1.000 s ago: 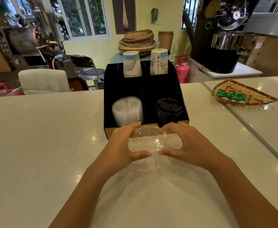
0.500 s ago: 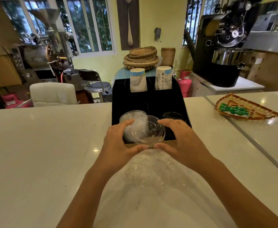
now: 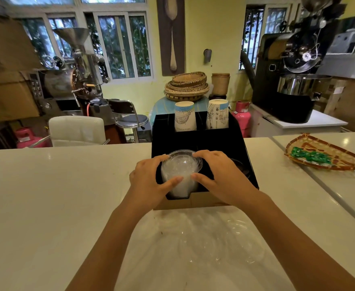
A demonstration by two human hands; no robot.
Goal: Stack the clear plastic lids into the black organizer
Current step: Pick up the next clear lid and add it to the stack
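The black organizer (image 3: 199,141) stands on the white counter in front of me. A stack of clear plastic lids (image 3: 179,175) fills its near left compartment. My left hand (image 3: 149,181) and my right hand (image 3: 220,175) grip the top clear lid from both sides, holding it on the stack. More clear lids (image 3: 220,242) lie loose on the counter close to me, under my forearms. Black lids (image 3: 240,166) in the near right compartment are mostly hidden by my right hand.
Two stacks of paper cups (image 3: 185,118) stand in the organizer's far compartments. A woven tray (image 3: 327,156) with green packets lies on the counter at right. Chairs, pink gas bottles and roasting machines stand beyond the counter's far edge.
Both hands lifted a clear lid from the loose pile, carried it forward and lowered it onto the stack in the organizer's near left compartment.
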